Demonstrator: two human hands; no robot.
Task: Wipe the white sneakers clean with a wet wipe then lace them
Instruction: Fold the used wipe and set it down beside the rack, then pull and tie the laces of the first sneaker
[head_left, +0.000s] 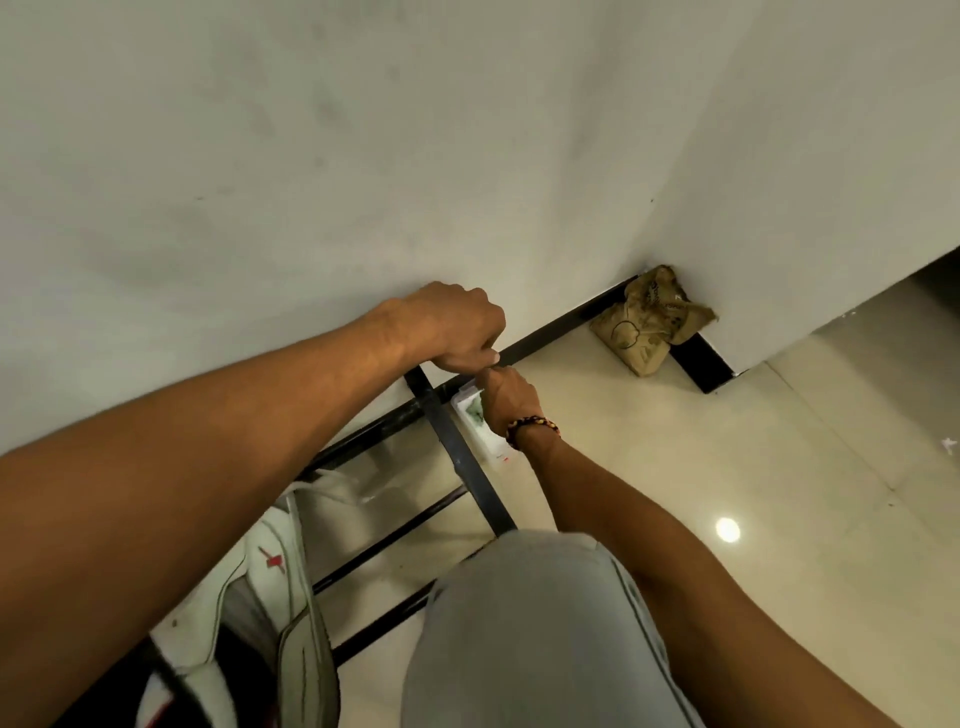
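A white wet-wipe pack (480, 428) lies on the cream tiled floor (675, 467), just right of a black metal rack (457, 447). The right hand (506, 400), wearing a beaded bracelet (532, 427), rests over the pack's far end, fingers curled. The left hand (452, 325) hovers just beyond, fingers bent and pinched together near the right fingertips; what they pinch cannot be made out. White sneakers (265, 597) sit near left on the rack. A brown paper bag (649, 322) sits in the far wall corner.
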